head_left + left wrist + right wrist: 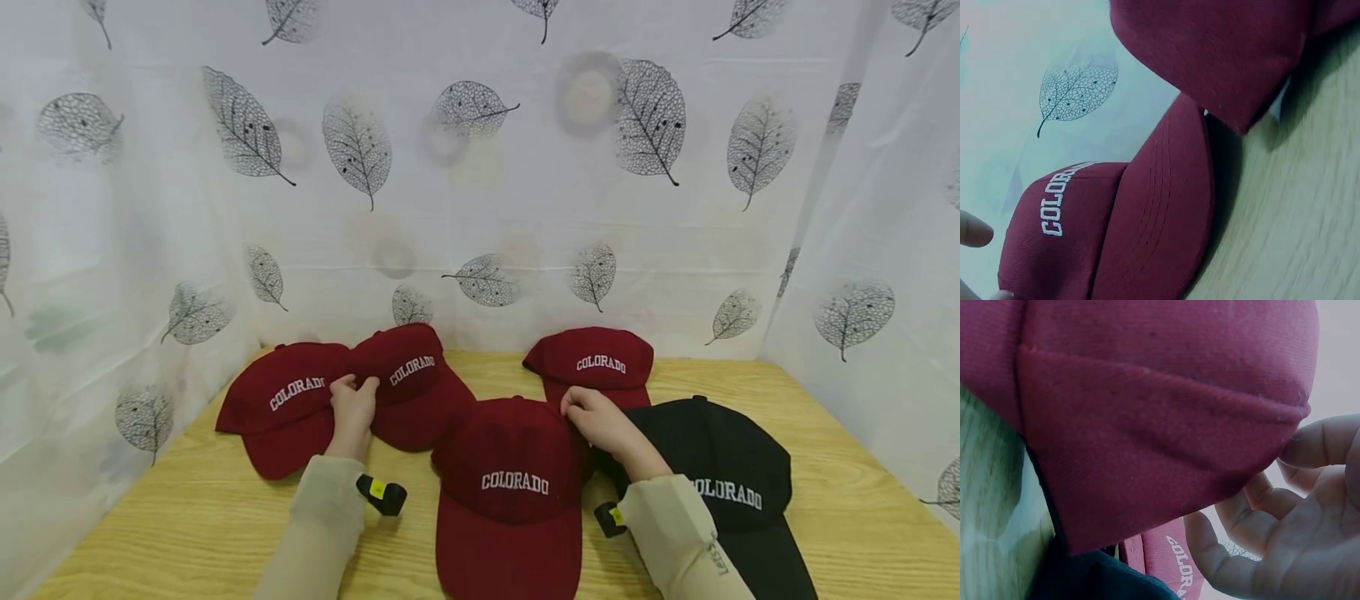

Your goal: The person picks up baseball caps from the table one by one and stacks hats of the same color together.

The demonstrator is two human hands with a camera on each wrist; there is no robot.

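- Your front cap (510,437) lies on the table (180,508) between your wrists, its long axis running front to back, brim toward you.
- Your right hand (606,423) is nearer it: in the right wrist view the thumb tip meets the crown and the fingers curl by its back edge. You cannot tell from these views whether they pinch it.
- Your left hand (352,412) sits to its left and farther back, thumb and finger spread, between the left cap (281,400) and the second cap (408,392); a fingertip appears to touch the second cap's crown.
- The second cap's brim slants toward your front cap.
- Beyond your right hand stands the back cap (600,358); the black cap (738,458) lies to its right, partly behind your sleeve (675,533).
- You see the caps set straight on the wood, not in a container.
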